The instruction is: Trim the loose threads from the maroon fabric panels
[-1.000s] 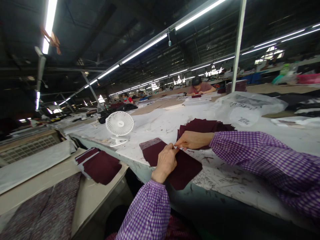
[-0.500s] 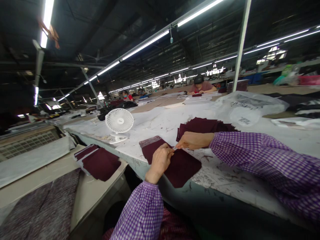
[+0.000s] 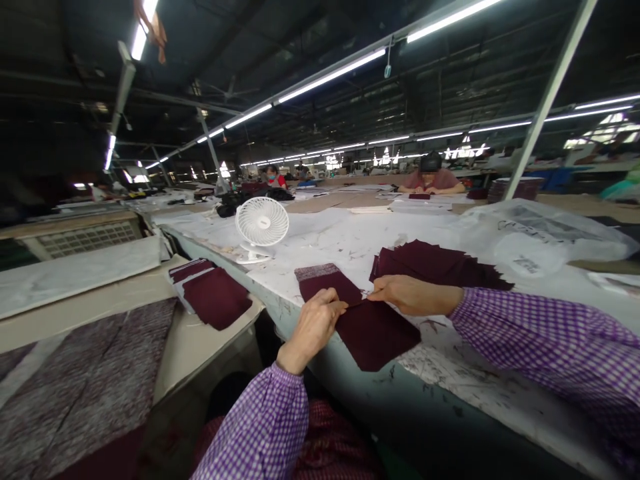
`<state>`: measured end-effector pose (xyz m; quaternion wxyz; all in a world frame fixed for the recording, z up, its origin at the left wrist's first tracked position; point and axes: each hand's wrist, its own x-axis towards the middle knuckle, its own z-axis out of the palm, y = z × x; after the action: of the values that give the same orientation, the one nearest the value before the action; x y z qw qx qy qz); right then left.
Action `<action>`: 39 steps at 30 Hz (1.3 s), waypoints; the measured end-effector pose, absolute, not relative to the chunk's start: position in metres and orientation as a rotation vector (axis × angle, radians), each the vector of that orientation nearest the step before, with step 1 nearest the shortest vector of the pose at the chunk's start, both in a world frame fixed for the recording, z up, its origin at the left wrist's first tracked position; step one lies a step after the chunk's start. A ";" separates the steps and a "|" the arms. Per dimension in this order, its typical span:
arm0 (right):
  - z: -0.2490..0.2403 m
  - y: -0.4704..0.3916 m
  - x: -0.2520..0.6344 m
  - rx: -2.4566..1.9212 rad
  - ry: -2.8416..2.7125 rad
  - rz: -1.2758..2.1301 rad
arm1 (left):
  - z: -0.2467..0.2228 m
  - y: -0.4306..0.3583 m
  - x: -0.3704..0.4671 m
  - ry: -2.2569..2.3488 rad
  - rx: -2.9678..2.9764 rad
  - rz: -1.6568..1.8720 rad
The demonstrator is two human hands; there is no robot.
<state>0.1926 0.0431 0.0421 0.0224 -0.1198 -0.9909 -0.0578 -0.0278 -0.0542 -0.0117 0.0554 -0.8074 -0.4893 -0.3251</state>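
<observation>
A maroon fabric piece (image 3: 380,333) with a speckled grey band at its far end lies across the table's front edge, its near corner hanging over. A fold or seam crosses its middle. My left hand (image 3: 315,327) pinches that line from the left. On the right end of the same line, my right hand (image 3: 407,295) has its fingertips closed on the cloth edge. Whether a small tool is in those fingers cannot be made out. Just behind my right hand lies a fanned pile of maroon fabric pieces (image 3: 435,261).
A small white fan (image 3: 262,223) stands on the white-covered table (image 3: 320,233). To the left, a lower surface bears stacked maroon pieces (image 3: 220,300) and speckled cloth (image 3: 100,380). A clear plastic bag (image 3: 545,233) lies at right. A person (image 3: 433,177) sits across the table.
The view has turned left, so the scene sits further right. My hands are slightly further apart along the fold, and both still pinch the fabric.
</observation>
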 end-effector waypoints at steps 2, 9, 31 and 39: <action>0.045 0.038 0.190 -0.428 -3.104 -0.271 | -0.011 -0.057 -0.030 -1.497 -2.446 -1.002; 0.057 0.019 0.174 -0.490 -3.223 -0.546 | -0.014 -0.060 -0.036 -1.515 -2.449 -1.061; 0.066 0.012 0.152 -0.344 -3.305 -0.723 | -0.008 -0.073 -0.041 -1.713 -2.387 -1.411; 0.071 0.004 0.138 -0.342 -3.339 -0.794 | -0.011 -0.074 -0.052 -1.739 -2.347 -1.451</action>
<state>0.1380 0.0044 0.0705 -0.1532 -0.0979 -0.9566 -0.2276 -0.0520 -0.0740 -0.0108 -0.0597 -0.7183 -0.5322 -0.4440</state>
